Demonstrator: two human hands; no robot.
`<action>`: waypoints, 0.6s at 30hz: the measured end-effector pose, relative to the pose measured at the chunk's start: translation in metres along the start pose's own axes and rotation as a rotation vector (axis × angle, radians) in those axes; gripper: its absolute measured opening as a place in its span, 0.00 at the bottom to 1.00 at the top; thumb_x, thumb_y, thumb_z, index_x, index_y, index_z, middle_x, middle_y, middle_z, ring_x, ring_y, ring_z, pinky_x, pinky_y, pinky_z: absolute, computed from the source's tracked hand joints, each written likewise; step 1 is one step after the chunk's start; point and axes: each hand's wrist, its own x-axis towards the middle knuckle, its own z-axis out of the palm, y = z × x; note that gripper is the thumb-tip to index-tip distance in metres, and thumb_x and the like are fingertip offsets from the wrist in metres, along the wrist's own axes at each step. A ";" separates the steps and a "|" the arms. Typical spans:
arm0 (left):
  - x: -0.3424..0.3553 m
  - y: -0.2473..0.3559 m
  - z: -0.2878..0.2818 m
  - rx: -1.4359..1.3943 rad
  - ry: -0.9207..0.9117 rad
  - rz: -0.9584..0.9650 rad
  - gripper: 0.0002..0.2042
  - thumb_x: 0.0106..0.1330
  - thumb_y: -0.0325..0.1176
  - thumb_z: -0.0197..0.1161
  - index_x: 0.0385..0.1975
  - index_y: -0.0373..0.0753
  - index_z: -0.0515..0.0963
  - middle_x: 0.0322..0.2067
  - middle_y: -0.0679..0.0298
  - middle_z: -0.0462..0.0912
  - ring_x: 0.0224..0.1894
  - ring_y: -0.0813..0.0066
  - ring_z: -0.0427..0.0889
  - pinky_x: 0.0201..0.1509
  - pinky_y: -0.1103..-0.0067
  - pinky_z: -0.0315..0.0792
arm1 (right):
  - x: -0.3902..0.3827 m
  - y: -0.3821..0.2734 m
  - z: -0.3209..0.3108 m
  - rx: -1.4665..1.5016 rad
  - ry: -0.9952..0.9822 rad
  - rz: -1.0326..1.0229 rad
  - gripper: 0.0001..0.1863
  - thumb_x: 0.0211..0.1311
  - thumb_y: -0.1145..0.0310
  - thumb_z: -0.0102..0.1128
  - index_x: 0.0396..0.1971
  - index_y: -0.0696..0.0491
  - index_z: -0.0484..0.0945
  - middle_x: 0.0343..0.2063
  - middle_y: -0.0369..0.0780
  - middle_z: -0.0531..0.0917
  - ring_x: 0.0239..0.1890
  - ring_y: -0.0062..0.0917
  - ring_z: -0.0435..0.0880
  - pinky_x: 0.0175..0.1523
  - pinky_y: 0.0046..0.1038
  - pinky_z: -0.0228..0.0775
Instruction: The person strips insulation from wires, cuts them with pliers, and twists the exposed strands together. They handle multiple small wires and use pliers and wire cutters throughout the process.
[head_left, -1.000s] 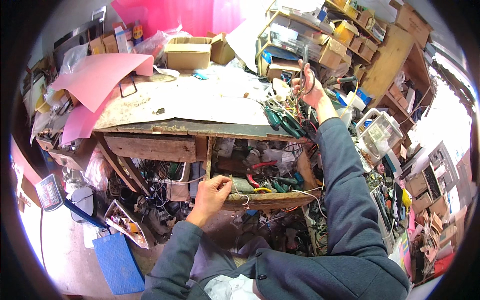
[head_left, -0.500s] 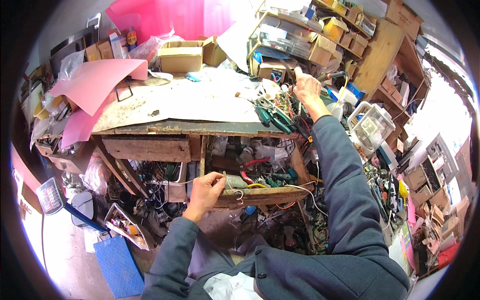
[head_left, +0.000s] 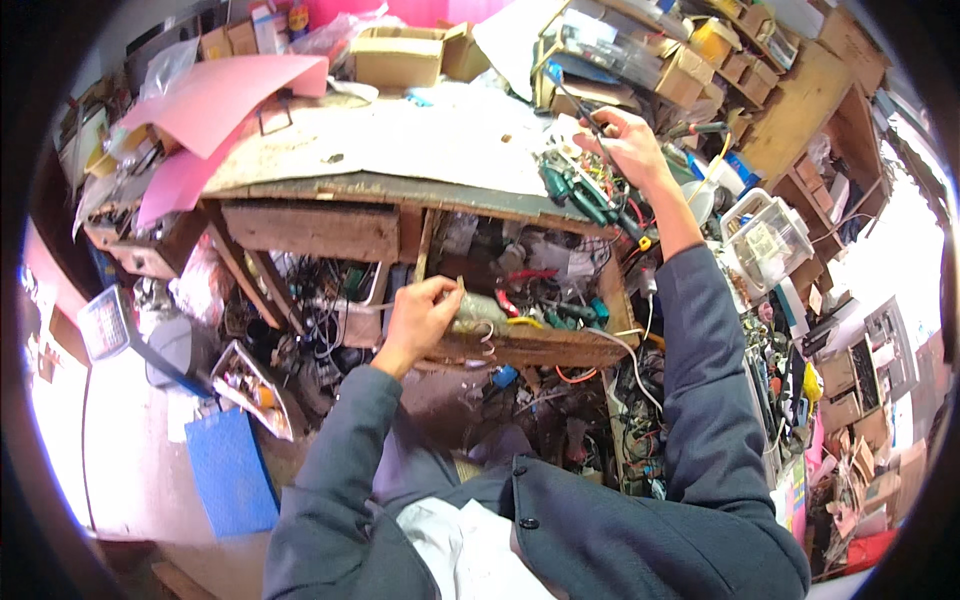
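My left hand (head_left: pixel 420 315) is in front of the open wooden drawer (head_left: pixel 540 347), thumb and forefinger pinched on a thin wire. The curled end of that thin wire (head_left: pixel 487 335) hangs against the drawer front. Over the right end of the bench, my right hand (head_left: pixel 630 148) is closed around a slim dark rod-like tool (head_left: pixel 592 120); its exact kind is unclear. Below that hand lie green-handled pliers (head_left: pixel 580 198) among tangled wires. Inside the drawer are red-handled pliers (head_left: pixel 530 274), more green handles and clear plastic bags.
White sheeting covers the bench top (head_left: pixel 400 150). Pink sheet (head_left: pixel 220 100) hangs over its left end, and an open cardboard box (head_left: pixel 398 58) stands at the back. To the right are a clear plastic container (head_left: pixel 768 240) and crowded shelves. A blue board (head_left: pixel 230 470) lies on the floor.
My right hand has drawn back slightly and now shows the dark rod-like tool. My left hand keeps its pinch, while the whole view has shifted a little.
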 end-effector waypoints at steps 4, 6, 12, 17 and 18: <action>-0.007 -0.002 0.000 -0.029 0.014 -0.060 0.09 0.68 0.31 0.64 0.36 0.30 0.83 0.24 0.70 0.81 0.28 0.86 0.75 0.32 0.83 0.70 | -0.099 -0.060 0.063 0.478 -0.141 0.078 0.17 0.59 0.57 0.73 0.32 0.58 0.82 0.23 0.32 0.81 0.26 0.14 0.73 0.31 0.23 0.64; -0.012 -0.005 -0.005 -0.092 0.003 -0.115 0.08 0.68 0.30 0.64 0.37 0.30 0.83 0.27 0.71 0.82 0.30 0.87 0.76 0.35 0.84 0.71 | -0.144 -0.064 0.095 0.555 -0.189 0.118 0.19 0.60 0.56 0.71 0.28 0.58 0.80 0.21 0.31 0.78 0.25 0.14 0.71 0.29 0.24 0.61; -0.047 0.009 -0.042 -0.193 0.142 -0.248 0.08 0.67 0.31 0.65 0.37 0.31 0.84 0.28 0.68 0.84 0.31 0.86 0.78 0.37 0.84 0.73 | -0.246 -0.083 0.143 0.336 -0.291 0.243 0.22 0.62 0.52 0.70 0.33 0.59 0.77 0.21 0.34 0.74 0.25 0.17 0.69 0.31 0.25 0.63; -0.073 0.011 -0.058 -0.271 0.352 -0.272 0.07 0.68 0.29 0.65 0.37 0.31 0.83 0.30 0.70 0.83 0.31 0.86 0.75 0.36 0.85 0.70 | -0.289 -0.105 0.191 0.766 -0.363 0.266 0.25 0.62 0.49 0.69 0.34 0.59 0.76 0.22 0.38 0.76 0.27 0.21 0.71 0.34 0.27 0.67; -0.078 0.020 -0.062 -0.259 0.374 -0.310 0.07 0.70 0.28 0.63 0.38 0.30 0.82 0.31 0.69 0.83 0.32 0.87 0.75 0.36 0.85 0.70 | -0.294 -0.112 0.192 0.622 -0.426 0.239 0.25 0.63 0.48 0.68 0.35 0.59 0.76 0.24 0.40 0.76 0.29 0.21 0.72 0.35 0.27 0.68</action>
